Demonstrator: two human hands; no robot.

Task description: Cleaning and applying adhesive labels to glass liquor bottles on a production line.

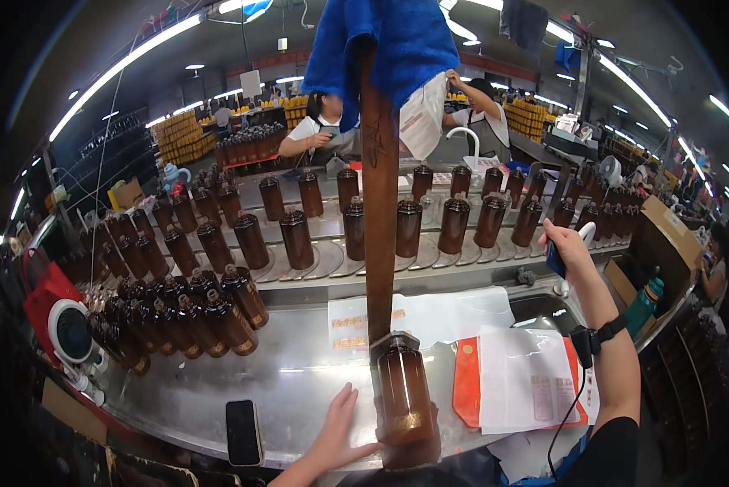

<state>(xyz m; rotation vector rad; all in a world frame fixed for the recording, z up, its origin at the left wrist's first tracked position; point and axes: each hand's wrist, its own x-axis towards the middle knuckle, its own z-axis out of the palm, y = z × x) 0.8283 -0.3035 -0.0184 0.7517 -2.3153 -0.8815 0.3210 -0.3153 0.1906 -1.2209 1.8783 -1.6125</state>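
Observation:
A large amber bottle (403, 398) with gold print low on its side is right in front of me, its neck end toward the base of a wooden post (380, 211). I cannot tell whether it lies or leans. My left hand (344, 430) is open beside it, the thumb reaching to its lower left side. Farther right, my right hand (571, 247) is raised near a curved white tap and closed round a small dark blue flat tool (554, 261). A white sheet with gold decals (368, 322) lies behind the bottle. To its right are white printed sheets (527, 381) over an orange folder (465, 381).
Many amber bottles crowd the left (182, 325) and stand along a conveyor (324, 272). A phone (243, 433) lies at the front left. A blue towel (381, 49) hangs on the post. A sink (543, 312) sits right. Two people (324, 134) work opposite.

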